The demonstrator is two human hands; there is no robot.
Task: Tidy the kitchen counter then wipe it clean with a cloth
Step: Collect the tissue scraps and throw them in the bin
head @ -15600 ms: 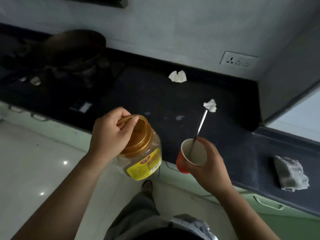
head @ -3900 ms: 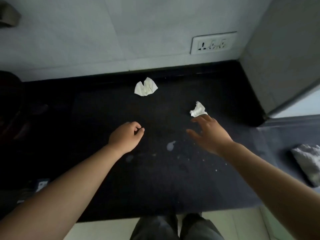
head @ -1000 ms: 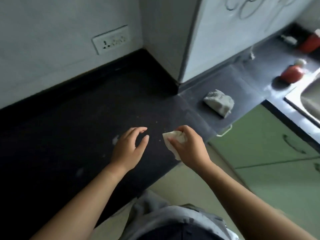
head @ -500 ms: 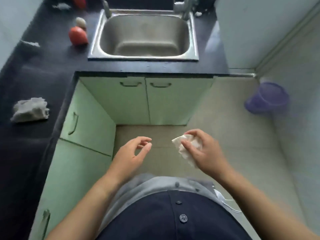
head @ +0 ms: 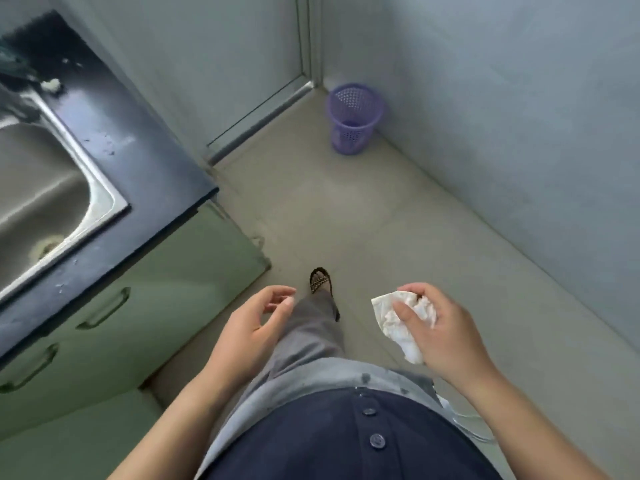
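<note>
My right hand [head: 440,330] grips crumpled white tissues [head: 398,323] at waist height over the floor. My left hand [head: 252,323] hangs beside it, fingers loosely curled and apart, holding nothing. A purple mesh waste bin [head: 353,119] stands on the floor in the far corner, well ahead of both hands. The dark counter [head: 145,174] runs along the left, away from my hands. The grey cloth is out of view.
A steel sink [head: 41,195] is set in the counter at the left, above green cabinet doors [head: 138,306] with handles. Grey walls close the right side and a door frame [head: 304,64] stands behind the bin. Tiled floor [head: 363,220] stretches between me and the bin.
I have turned right, away from the sink and counter, with the tissues still in my right hand. The purple bin now lies ahead and my foot is stepping forward.
</note>
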